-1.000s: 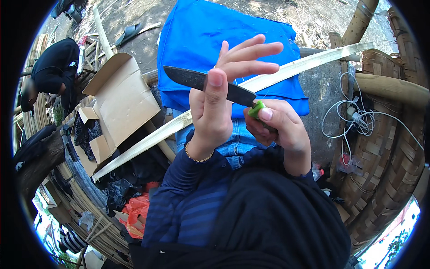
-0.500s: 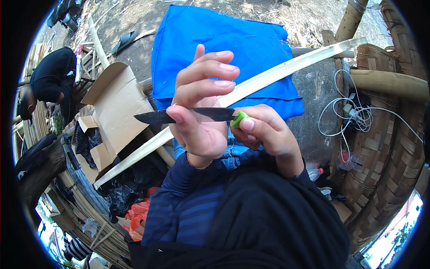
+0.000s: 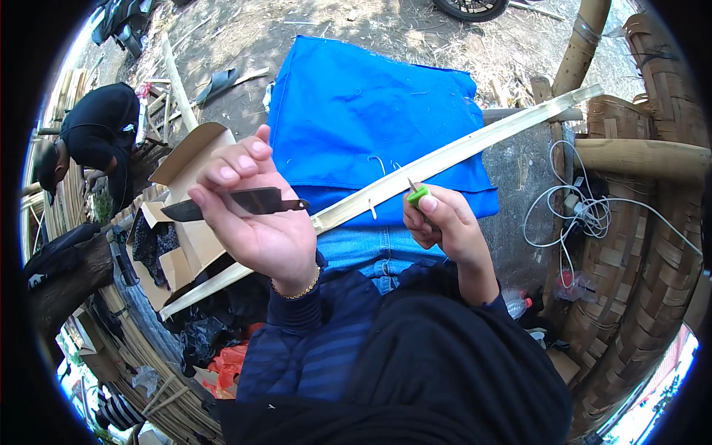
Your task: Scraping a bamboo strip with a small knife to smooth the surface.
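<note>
My left hand [image 3: 267,226] grips a dark, blade-shaped piece [image 3: 245,204] between thumb and fingers, its point to the left. A narrow stub with a small hole sticks out past my palm; whether it is a bare blade or a cover, I cannot tell. My right hand [image 3: 456,219] is closed round a bright green handle [image 3: 417,196], with a thin metal tip standing up from it. A gap separates the two pieces. Under my hands, a long pale split-bamboo strip [image 3: 475,146] slants across a blue cloth [image 3: 371,96] and my lap.
A cardboard box [image 3: 196,178] stands open at the left, and beyond it a person in black [image 3: 104,126] bends down. To the right are a coiled white cable [image 3: 589,215], a bamboo pole [image 3: 645,158] and woven bamboo panels [image 3: 638,259]. A wheel [image 3: 471,6] shows at the far edge.
The dark piece has come away from the green handle. My left hand has moved left with it, while my right hand still holds the handle. The view has shifted, bringing the wheel in.
</note>
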